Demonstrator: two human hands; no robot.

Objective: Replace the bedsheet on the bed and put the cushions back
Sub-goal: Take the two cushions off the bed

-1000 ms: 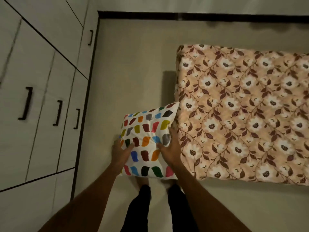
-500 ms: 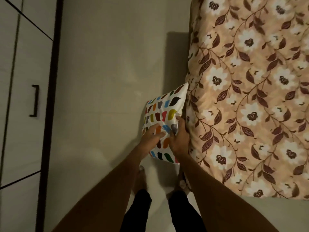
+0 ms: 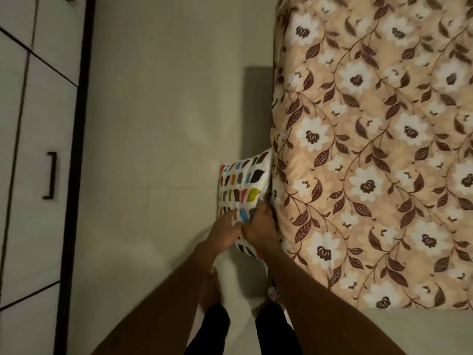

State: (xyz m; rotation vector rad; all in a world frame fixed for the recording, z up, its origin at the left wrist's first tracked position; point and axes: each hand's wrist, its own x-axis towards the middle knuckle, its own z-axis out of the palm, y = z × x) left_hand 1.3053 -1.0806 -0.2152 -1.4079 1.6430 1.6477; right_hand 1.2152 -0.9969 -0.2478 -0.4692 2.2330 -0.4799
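A white cushion point(image 3: 243, 183) with coloured leaf shapes stands on edge on the floor, pressed against the side of the bed. My left hand point(image 3: 225, 228) and my right hand point(image 3: 259, 226) grip its near end side by side, fingers curled into the fabric. The bed carries a peach sheet point(image 3: 371, 149) with white flowers and brown leaves, which hangs over the bed's left side. The cushion's right edge is hidden by the bed's side.
A white wardrobe point(image 3: 30, 149) with black handles and a dark base strip runs along the left. Pale tiled floor point(image 3: 158, 129) lies between it and the bed. My bare feet and dark trouser legs point(image 3: 212, 326) stand just below the cushion.
The view has closed in and dropped. The cushion has turned from lying flat to standing on edge against the bed, and my hands have come together at its near end.
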